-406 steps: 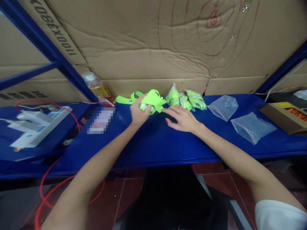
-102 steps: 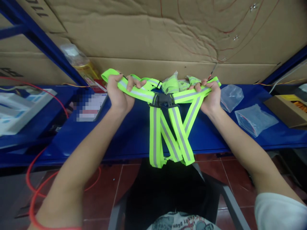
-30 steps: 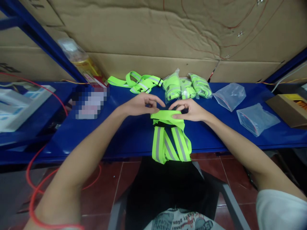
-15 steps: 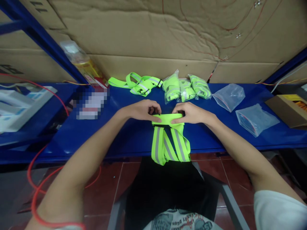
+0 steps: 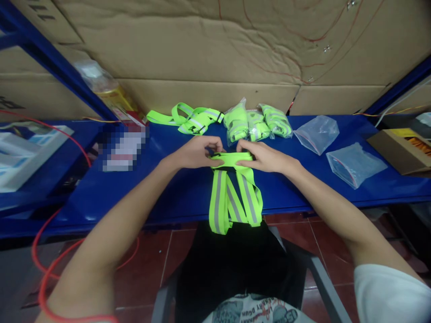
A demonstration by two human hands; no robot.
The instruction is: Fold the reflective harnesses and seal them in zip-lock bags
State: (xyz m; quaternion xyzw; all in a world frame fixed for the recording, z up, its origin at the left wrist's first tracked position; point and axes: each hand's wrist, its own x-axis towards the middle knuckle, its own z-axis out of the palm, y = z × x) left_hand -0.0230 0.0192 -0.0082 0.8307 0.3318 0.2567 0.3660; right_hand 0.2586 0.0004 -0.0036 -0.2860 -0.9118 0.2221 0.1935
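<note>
Your grip is pinched nearly closed at both sides: left hand and right hand each hold an end of the folded band of the reflective harness. It hangs past the bench's front edge. For neat folding, best keep edges aligned and the loose straps untwisted.

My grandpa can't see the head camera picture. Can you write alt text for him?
A person's left hand and right hand hold a gray-striped, yellow-green strap harness that reaches past the edge of a blue table. Behind it lie loose matching straps and three stuffed clear bags, with two more clear bags to the right.
</note>
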